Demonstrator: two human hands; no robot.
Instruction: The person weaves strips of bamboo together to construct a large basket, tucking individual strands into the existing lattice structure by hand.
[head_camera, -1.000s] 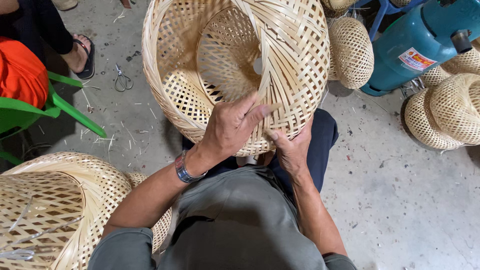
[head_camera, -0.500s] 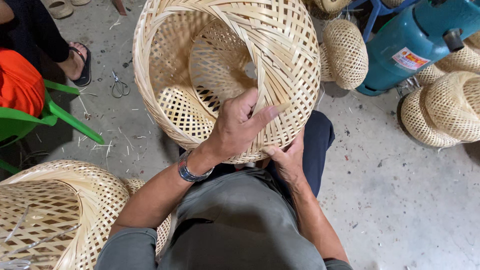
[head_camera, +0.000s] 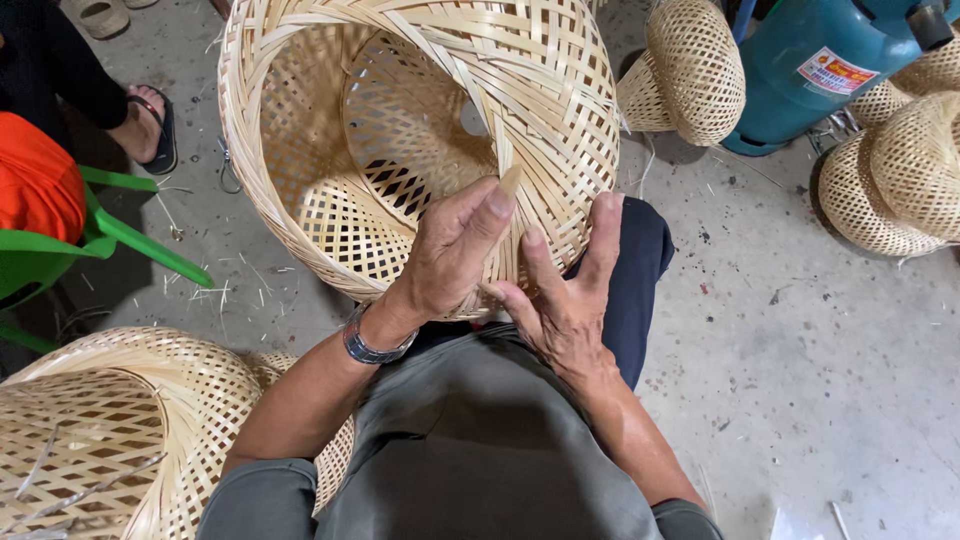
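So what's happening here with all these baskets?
A seated person holds a large woven bamboo basket on their lap, its open mouth turned up toward the camera. The left hand pinches a loose strip end at the basket's wall, and the right hand presses flat against the weave beside it. More woven pieces lie on the concrete floor nearby.

Head camera, steeply down, close over lap
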